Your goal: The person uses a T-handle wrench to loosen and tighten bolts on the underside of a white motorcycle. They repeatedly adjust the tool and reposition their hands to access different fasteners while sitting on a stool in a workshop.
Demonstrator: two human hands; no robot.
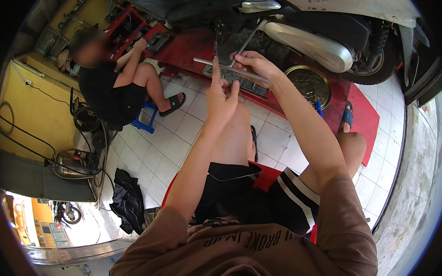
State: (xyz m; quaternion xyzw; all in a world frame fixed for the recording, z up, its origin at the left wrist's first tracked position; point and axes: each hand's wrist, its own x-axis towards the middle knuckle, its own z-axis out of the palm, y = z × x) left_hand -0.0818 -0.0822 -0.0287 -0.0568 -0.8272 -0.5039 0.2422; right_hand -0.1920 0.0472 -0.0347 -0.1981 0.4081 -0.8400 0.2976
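A metal T-handle wrench point(246, 73) is in front of me, its crossbar lying roughly across my view and its long shaft slanting up to the scooter's lower side. Near the junction of bar and shaft, the fingers of my right hand point(258, 64) close around the wrench. My left hand point(222, 96) is at the left half of the crossbar, index finger stretched up against it and thumb apart. The scooter point(306, 44) has a silver-grey side cover above my hands. Where the shaft's far end meets it is too small to make out.
The scooter stands over a red lift platform point(185, 46). A round metal pan point(307, 85) with dark contents rests on it at right. At left, another person point(107, 79) sits on a blue stool point(145, 117). Black cloth point(127, 198) lies on the tiled floor near hoses.
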